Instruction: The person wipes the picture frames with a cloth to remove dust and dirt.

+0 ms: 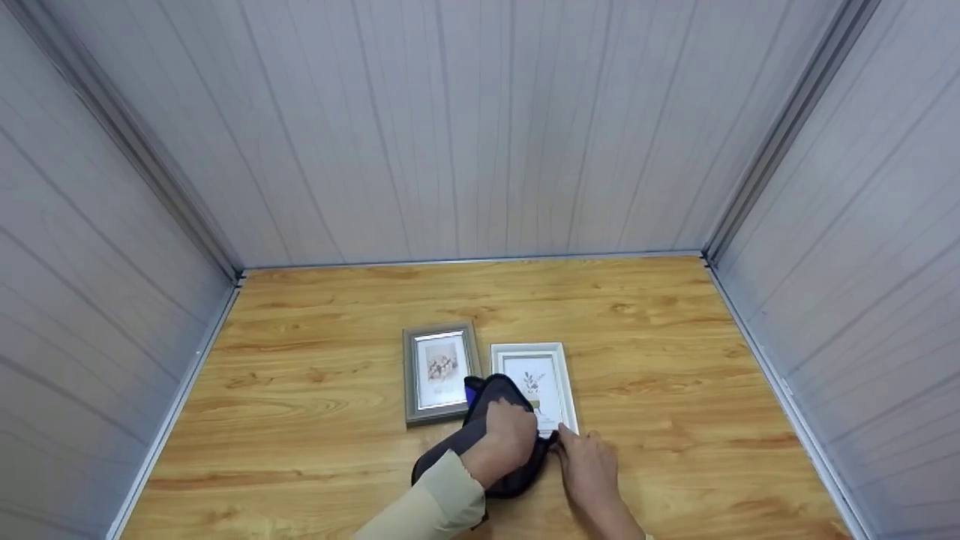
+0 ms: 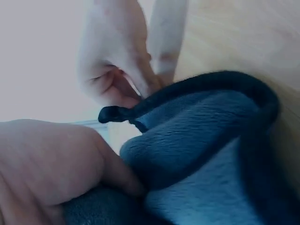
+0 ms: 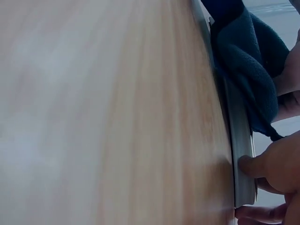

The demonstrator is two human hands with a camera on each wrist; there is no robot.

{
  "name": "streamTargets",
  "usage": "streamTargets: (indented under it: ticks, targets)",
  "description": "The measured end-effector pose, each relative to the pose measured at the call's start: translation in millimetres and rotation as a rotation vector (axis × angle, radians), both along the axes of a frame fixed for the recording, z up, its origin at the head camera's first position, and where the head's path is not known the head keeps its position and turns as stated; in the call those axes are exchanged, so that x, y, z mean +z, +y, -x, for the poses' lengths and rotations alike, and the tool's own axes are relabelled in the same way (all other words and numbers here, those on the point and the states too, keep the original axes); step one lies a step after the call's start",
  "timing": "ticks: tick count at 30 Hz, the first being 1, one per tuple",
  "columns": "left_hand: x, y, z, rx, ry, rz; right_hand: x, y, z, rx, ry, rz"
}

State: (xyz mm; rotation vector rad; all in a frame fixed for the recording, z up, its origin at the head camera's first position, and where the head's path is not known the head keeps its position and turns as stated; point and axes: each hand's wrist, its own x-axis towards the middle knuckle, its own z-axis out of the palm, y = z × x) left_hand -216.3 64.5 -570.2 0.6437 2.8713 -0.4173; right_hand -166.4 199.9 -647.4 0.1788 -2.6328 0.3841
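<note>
My left hand grips a dark blue fleecy cloth with black edging, bunched over the lower left part of a white picture frame. Folds of the cloth stand up beside the fingers in the left wrist view. At the lower right corner of that frame, my right hand holds the edge. The right wrist view has a fingertip pressed on the frame's side and other fingers around the corner. The frame lies face up and shows a plant print. Cloth and hand hide its lower left.
A grey-brown picture frame lies face up just left of the white one, its lower right corner partly behind the cloth. Both are on a wood-grain tabletop. Pale panel walls enclose the back and both sides.
</note>
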Motion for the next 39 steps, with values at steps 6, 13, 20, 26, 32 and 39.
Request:
streamTargets:
  ticks: [6, 13, 20, 26, 32, 39]
  targets:
    - [-3.9, 9.6, 19.2, 0.068, 0.012, 0.082, 0.6, 1.0, 1.9, 0.017, 0.043, 0.054]
    - [-11.4, 10.2, 56.3, 0.093, 0.043, 0.066, -4.8, -1.8, -3.3, 0.027, 0.019, 0.076]
    - [-22.7, 11.8, 73.7, 0.005, 0.095, 0.001, -5.5, -2.8, -6.1, 0.039, -0.023, 0.081]
    - [-19.0, 24.0, 84.0, -0.099, 0.024, -0.142, 1.3, 1.4, 2.4, 0.029, -0.022, 0.084]
    - [-13.0, 20.3, 77.5, -0.157, -0.055, -0.194, 4.6, 3.0, 5.4, 0.032, -0.043, 0.059]
    - [-3.5, 1.1, 37.9, -0.201, -0.216, -0.225, -0.9, 2.1, -2.4, 0.036, -0.023, 0.055]
